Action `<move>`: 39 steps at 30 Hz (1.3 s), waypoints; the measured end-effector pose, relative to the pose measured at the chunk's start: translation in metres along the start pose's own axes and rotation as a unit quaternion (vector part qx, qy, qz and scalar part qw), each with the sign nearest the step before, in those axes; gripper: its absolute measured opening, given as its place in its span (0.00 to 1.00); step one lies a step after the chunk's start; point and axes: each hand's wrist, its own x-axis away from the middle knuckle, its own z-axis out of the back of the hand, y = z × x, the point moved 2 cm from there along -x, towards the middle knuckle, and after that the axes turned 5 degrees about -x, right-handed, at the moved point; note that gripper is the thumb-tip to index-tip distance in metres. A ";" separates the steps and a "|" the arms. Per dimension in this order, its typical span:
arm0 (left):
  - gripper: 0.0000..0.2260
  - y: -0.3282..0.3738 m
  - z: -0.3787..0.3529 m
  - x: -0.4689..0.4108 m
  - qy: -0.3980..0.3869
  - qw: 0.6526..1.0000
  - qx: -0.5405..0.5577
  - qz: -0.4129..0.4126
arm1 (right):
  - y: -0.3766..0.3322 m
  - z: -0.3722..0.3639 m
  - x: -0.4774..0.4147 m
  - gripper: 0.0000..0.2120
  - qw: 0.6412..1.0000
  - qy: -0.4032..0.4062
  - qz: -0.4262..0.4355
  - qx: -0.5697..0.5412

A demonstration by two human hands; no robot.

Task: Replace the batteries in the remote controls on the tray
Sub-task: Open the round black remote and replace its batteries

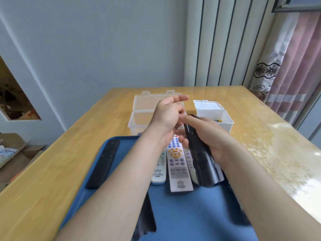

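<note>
My right hand [206, 136] grips a black remote [199, 153] above the blue tray [182, 214], its back facing up and its thumb lying along the top end. My left hand [166, 115] hovers just left of that end with fingers curled and apart; I cannot tell whether it pinches anything small. On the tray lie a slim black remote [104, 164] at the left, a small white remote [159, 171], a larger white remote with coloured buttons [177, 167], and another pale remote [188, 159] partly hidden behind the held one.
Two clear plastic boxes stand open behind the tray: a wider one [140, 119] at the left and a smaller one [224, 119] at the right with something yellow and black inside. Dark objects [145, 218] lie under my forearms. A curtain hangs at the far right.
</note>
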 end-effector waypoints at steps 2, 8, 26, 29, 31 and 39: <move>0.17 0.000 -0.019 -0.018 -0.012 0.999 -0.033 -0.023 | -0.015 0.011 -0.007 0.04 0.999 0.021 0.028 0.035; 0.12 -0.021 -0.078 -0.083 -0.047 0.992 -0.103 -0.058 | -0.054 0.072 -0.037 0.03 0.993 0.112 0.036 0.028; 0.09 -0.013 0.032 -0.081 -0.062 0.874 -0.480 -0.038 | -0.046 0.058 -0.045 0.08 0.973 0.099 0.077 0.197; 0.08 -0.027 0.050 -0.081 -0.080 0.825 -0.560 -0.020 | -0.038 0.035 -0.056 0.11 0.877 0.056 0.125 0.461; 0.08 -0.033 0.052 -0.088 -0.117 0.827 -0.549 0.001 | -0.031 0.025 -0.066 0.16 0.799 0.013 0.123 0.588; 0.07 -0.029 0.019 -0.108 -0.228 0.732 -0.641 -0.031 | -0.013 0.022 -0.087 0.19 0.715 -0.022 0.073 0.695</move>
